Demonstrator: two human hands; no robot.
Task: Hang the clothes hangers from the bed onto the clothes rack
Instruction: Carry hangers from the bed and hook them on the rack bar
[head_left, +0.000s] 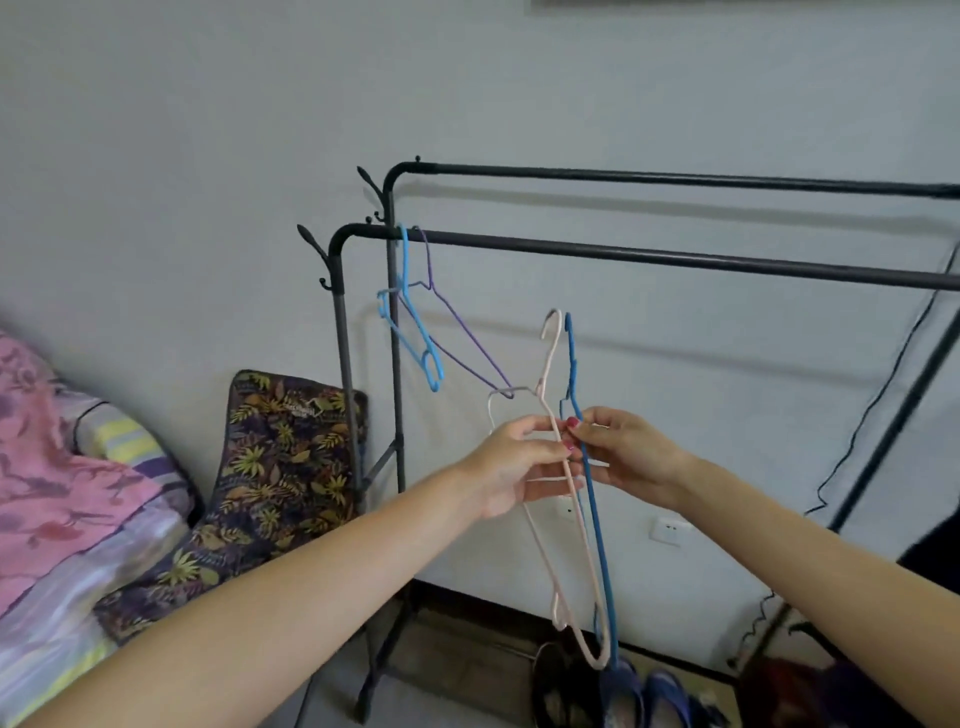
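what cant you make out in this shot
Head view only:
- Bed: cut off by the left edge, so any hangers left on it are unseen.
- Clothes rack: its rails run past the right edge.
- Shoes: cut by the bottom edge.
- Left hand on the pink hanger: fingers hide the contact.

Above your hands, the rack shows matt black metal tubing. The pink hanger and blue hanger you grip look smooth, coated, slightly glossy. Left of your hands lies printed cloth bedding.

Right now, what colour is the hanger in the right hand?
Dark blue hanger, head view.
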